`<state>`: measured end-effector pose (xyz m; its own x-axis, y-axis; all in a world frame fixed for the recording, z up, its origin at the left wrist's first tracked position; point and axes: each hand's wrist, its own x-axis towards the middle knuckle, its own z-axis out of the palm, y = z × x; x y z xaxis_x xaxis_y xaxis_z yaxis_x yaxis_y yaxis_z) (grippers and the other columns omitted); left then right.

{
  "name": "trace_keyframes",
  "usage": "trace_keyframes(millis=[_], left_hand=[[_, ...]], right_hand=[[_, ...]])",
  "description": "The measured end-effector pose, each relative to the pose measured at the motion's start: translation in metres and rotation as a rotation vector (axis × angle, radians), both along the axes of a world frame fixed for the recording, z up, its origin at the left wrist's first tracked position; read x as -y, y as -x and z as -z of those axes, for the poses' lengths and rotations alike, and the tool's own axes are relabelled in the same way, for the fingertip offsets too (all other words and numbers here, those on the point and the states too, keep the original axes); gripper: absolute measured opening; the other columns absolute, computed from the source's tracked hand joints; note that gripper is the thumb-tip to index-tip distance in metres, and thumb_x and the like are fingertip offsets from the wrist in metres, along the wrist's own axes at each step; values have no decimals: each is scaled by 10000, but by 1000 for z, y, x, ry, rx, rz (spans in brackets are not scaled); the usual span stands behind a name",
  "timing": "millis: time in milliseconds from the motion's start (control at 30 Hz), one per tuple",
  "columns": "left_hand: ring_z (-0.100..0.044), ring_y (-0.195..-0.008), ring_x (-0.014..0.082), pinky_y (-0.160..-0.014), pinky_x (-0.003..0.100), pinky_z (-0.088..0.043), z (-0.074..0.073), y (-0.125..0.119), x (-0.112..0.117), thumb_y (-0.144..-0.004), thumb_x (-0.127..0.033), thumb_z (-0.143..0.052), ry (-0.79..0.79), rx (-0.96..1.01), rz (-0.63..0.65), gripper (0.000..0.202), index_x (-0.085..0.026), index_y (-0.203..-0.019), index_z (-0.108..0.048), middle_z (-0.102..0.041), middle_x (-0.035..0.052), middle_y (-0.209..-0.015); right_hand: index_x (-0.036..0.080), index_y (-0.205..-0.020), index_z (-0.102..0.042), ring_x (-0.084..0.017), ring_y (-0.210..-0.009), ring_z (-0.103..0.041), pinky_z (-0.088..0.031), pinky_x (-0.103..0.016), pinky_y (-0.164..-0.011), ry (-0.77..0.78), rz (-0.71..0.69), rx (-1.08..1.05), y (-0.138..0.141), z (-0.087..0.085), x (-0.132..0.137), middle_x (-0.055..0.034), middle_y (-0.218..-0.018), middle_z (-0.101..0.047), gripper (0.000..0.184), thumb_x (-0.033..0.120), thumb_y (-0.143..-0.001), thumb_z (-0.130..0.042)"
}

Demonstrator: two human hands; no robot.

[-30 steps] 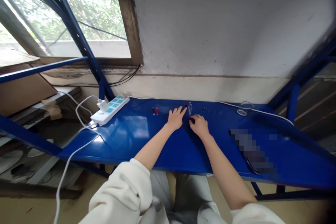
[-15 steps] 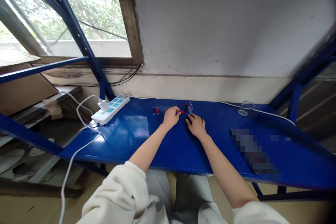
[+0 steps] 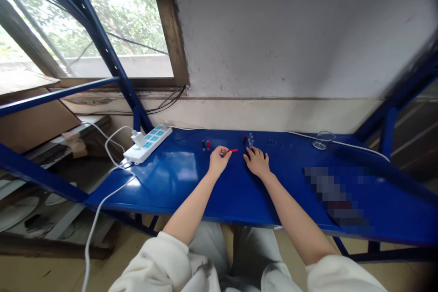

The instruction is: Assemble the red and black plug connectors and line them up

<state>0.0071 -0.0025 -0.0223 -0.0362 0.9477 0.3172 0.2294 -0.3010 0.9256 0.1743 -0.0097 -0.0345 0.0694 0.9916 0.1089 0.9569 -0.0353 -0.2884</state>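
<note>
My left hand (image 3: 219, 159) is closed in a pinch on a small red piece (image 3: 234, 150), held just above the blue shelf (image 3: 178, 178). My right hand (image 3: 257, 162) lies flat on the shelf, fingers spread, holding nothing. Just beyond its fingertips stand a dark red piece (image 3: 244, 138) and a few small clear pieces (image 3: 251, 140). To the left of my left hand stand a black piece (image 3: 203, 144) and a red piece (image 3: 208, 145). Several tiny dark pieces (image 3: 272, 142) sit further right.
A white power strip (image 3: 148, 144) with a plugged charger and white cable lies at the shelf's back left. A clear glass cup (image 3: 323, 140) stands at the back right, with a white cable running past it. Blue frame beams cross on the left. A wall rises behind the shelf.
My left hand has closed on the small red piece and drawn it left and toward me. My right hand has edged slightly toward the clear pieces and stays flat.
</note>
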Motion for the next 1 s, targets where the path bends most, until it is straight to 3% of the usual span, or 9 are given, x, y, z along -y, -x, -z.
trace_keyframes(millis=[167, 300, 433, 600, 733, 1000], left_hand=[[-488, -576, 86, -601, 224, -420, 0, -2, 1, -692, -317, -598, -15, 10, 18, 172, -156, -749, -574, -559, 7, -662], [-495, -587, 86, -607, 224, -422, 0, -1, 1, -692, -324, -600, -15, 48, 12, 183, -155, -760, -576, -565, 12, -677], [-504, -589, 87, -600, 222, -422, 0, -1, -1, -678, -317, -617, 14, 133, 4, 191, -151, -758, -567, -563, 14, -673], [-513, -585, 92, -578, 219, -412, -2, -1, -1, -661, -302, -633, 98, 207, 28, 193, -149, -760, -572, -563, 9, -645], [-503, -567, 87, -559, 213, -396, -5, -2, 1, -657, -295, -635, 120, 229, 37, 185, -149, -756, -577, -557, 2, -623], [-502, -566, 83, -551, 211, -394, -5, -1, 1, -656, -279, -632, 125, 239, 38, 178, -148, -762, -575, -559, 4, -637]], right_hand=[[196, -1308, -368, -267, -1268, -222, -134, -561, -993, -31, -30, -33, -1, 2, 2, -91, -1361, -341, 488, 382, -884, -213], [199, -1205, -471, -277, -1201, -329, -198, -569, -959, -130, -103, -94, -1, 1, 8, -105, -1277, -436, 398, 314, -868, -294], [174, -961, -561, -246, -944, -504, -393, -436, -811, -288, -212, -235, 5, -5, 13, -121, -1002, -564, 254, 289, -831, -375], [167, -920, -491, -189, -774, -536, -433, -328, -699, -519, -200, -566, 11, -16, 14, -93, -845, -559, 218, 301, -853, -332], [187, -944, -478, -159, -693, -549, -431, -290, -656, -498, -168, -737, 9, -21, 18, -52, -791, -569, 219, 351, -847, -370], [194, -912, -495, -145, -658, -539, -421, -279, -644, -523, -130, -829, 6, -22, 18, -25, -733, -560, 240, 398, -827, -400]])
